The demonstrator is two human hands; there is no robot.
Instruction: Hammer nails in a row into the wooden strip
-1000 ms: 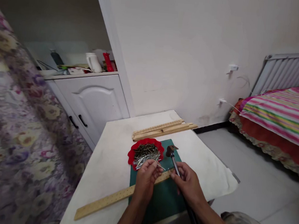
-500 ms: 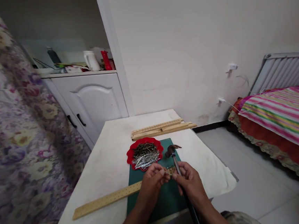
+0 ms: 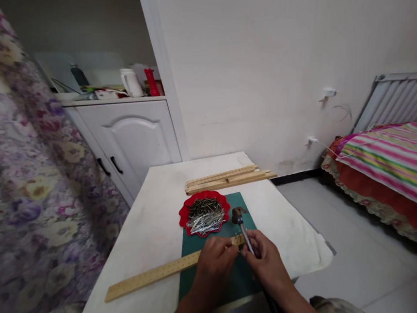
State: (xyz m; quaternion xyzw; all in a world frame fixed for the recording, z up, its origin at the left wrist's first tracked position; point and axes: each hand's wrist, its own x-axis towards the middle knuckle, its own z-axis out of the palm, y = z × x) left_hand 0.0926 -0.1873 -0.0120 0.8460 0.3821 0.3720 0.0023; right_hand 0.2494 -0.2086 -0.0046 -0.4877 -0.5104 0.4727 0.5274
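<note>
My left hand [image 3: 217, 259] is closed in a pinch over the right end of a long wooden strip [image 3: 154, 274] lying across a green mat [image 3: 219, 279]; what it pinches is hidden, likely a nail. My right hand [image 3: 268, 264] grips the handle of a hammer [image 3: 240, 220], whose dark head hovers just right of a red scalloped dish of nails [image 3: 203, 213]. The two hands nearly touch above the strip's end.
The white table [image 3: 152, 220] bears a bundle of wooden strips [image 3: 228, 175] at its far edge. A flowered curtain hangs on the left, a white cabinet [image 3: 129, 140] stands behind, and a bed with a striped cover [image 3: 394, 158] stands on the right.
My left hand moved from the nail dish back to the strip's right end and lowered. The hammer head dropped slightly toward the mat.
</note>
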